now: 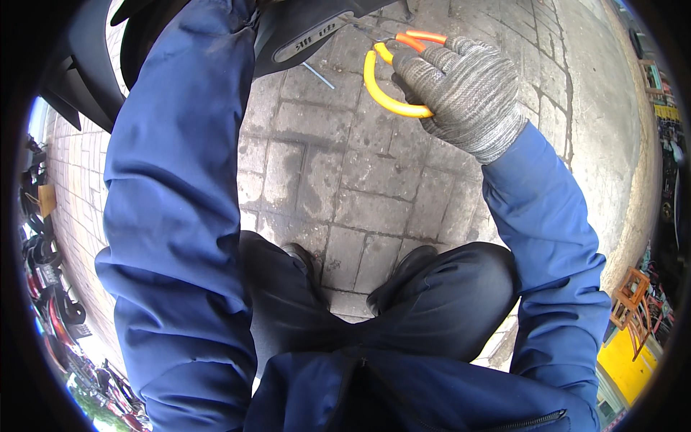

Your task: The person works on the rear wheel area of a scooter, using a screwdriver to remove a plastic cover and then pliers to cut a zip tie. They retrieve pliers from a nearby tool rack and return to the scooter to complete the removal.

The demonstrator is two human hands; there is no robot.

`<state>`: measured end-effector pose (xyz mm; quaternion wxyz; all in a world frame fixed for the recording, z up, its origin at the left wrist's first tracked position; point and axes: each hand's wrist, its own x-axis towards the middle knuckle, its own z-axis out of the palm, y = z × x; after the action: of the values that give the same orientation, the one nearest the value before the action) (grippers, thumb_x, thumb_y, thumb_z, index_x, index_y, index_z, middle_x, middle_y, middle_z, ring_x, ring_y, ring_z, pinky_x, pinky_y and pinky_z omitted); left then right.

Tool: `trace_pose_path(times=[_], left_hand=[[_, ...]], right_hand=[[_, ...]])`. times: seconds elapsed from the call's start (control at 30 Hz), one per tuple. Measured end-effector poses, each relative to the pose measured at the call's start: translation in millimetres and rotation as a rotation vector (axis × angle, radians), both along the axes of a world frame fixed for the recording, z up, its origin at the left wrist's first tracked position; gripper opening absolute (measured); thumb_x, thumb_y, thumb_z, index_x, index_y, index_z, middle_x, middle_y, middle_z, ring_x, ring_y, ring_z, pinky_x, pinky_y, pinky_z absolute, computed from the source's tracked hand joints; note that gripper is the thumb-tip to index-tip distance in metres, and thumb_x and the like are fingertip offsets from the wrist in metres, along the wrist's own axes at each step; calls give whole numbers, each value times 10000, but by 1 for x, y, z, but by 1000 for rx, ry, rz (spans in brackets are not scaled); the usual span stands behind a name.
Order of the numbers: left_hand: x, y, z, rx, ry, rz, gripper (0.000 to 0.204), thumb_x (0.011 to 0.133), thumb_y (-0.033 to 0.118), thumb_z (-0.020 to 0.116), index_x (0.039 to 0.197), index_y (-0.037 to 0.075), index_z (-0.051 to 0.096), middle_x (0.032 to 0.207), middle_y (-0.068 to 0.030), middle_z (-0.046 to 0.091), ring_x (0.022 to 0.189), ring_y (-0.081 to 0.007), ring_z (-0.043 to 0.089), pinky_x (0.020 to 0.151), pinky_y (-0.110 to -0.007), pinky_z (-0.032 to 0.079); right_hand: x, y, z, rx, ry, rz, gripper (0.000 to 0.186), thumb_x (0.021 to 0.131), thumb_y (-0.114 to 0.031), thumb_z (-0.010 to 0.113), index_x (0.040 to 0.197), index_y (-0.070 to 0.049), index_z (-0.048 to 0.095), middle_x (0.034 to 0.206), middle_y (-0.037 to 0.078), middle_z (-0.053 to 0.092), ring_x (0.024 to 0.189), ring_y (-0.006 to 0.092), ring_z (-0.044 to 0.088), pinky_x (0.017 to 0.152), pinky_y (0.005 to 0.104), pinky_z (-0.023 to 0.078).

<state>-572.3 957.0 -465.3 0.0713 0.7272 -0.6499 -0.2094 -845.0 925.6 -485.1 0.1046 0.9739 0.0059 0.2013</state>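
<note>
My right hand (464,90), in a grey knitted glove, is closed around pliers. Yellow grips (379,90) and orange grips (421,37) both stick out from its fingers; whether they belong to one tool or two I cannot tell. Thin metal jaws (366,29) point left, close to a black vehicle panel (302,45) with a light lettered strip. My left arm (180,122), in a blue sleeve, reaches up to the top edge beside that panel, and its hand is out of sight.
Grey paving (374,173) lies below, with my dark trousered knees (446,295) bent over it. A thin bluish rod (318,75) shows beside the panel. At the right edge are a brown wooden stool (630,295) and a yellow surface (630,363); several motorcycles (61,317) line the left rim.
</note>
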Motion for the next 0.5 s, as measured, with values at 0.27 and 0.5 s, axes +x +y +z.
trace_pose_path(times=[0.27, 0.5], left_hand=[[16, -11, -38, -42, 248, 35, 384, 756, 110, 616, 1134, 46, 622, 836, -76, 670, 715, -201, 628, 654, -289, 493], [55, -31, -96, -191, 29, -242, 173, 893, 79, 489, 930, 80, 658, 730, -32, 637, 611, -147, 597, 576, -273, 488]], right_hand=[[-6, 7, -5, 37, 271, 17, 264, 744, -196, 614, 997, -155, 674, 869, 30, 644, 793, 221, 627, 612, 380, 517], [3, -7, 13, 37, 344, 101, 211, 717, -167, 666, 927, -147, 681, 893, 44, 651, 864, 235, 639, 683, 376, 538]])
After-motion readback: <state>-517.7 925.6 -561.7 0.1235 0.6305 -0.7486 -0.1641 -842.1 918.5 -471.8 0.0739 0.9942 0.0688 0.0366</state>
